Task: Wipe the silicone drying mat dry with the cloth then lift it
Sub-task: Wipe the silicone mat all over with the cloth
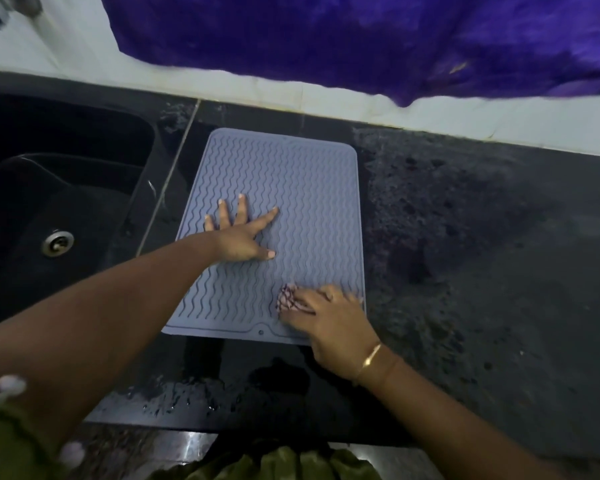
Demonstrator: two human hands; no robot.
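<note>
A grey silicone drying mat (302, 188) with wavy ridges lies flat on the black countertop, just right of the sink. My left hand (238, 233) rests flat on the mat's left middle with its fingers spread. At the mat's near right corner my right hand (326, 317) presses a small crumpled checked cloth (286, 297) onto the surface. Most of the cloth is hidden under my fingers. A gold bangle sits on my right wrist.
A black sink (49, 188) with a metal drain (58, 243) is on the left. The counter (482, 258) is speckled right of the mat, with water drops (194, 396) near the front edge. A purple cloth (361, 39) hangs over the white wall behind.
</note>
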